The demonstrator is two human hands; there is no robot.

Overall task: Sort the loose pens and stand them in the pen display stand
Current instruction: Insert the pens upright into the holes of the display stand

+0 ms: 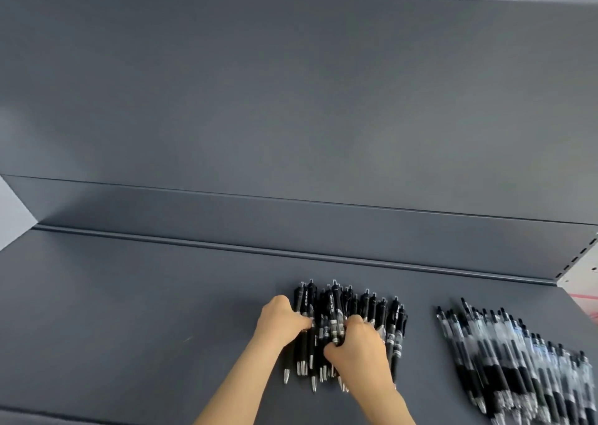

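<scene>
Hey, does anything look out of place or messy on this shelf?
Nothing damaged or spilled. The black pens under the left hand and right hand lie bunched and overlapping; the clear pens to their right fan out unevenly.

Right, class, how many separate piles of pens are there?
2: the black-barrelled pile gripped by the left hand and right hand; the clear-barrelled pile to its right, partly cropped.

Both forearms (pixel 241 381) bare to the lower edge; left grip (pixel 281 322), right grip (pixel 359 348) likewise bare
</scene>
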